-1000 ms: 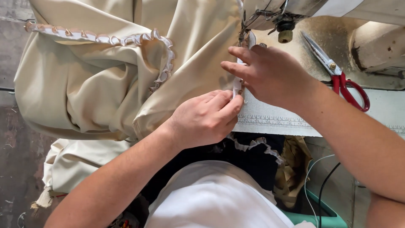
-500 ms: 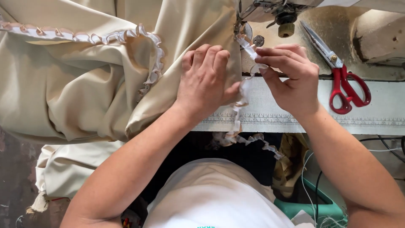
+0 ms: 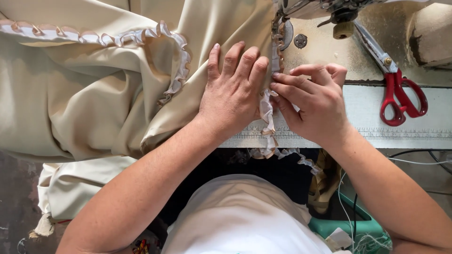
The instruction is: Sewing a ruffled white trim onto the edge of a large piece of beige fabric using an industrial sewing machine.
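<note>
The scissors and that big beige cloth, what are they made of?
The scissors seem to have grey metal blades, dull rather than shiny, and glossy red handles that look like plastic. The beige cloth looks like smooth woven fabric with a faint sheen; it drapes in soft folds under the left hand. Its ruffled trim looks like thin pleated ribbon, though the exact fibre cannot be told.

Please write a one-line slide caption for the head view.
Left hand flat on beige fabric, right hand guiding ruffled trim toward the sewing machine.
</note>
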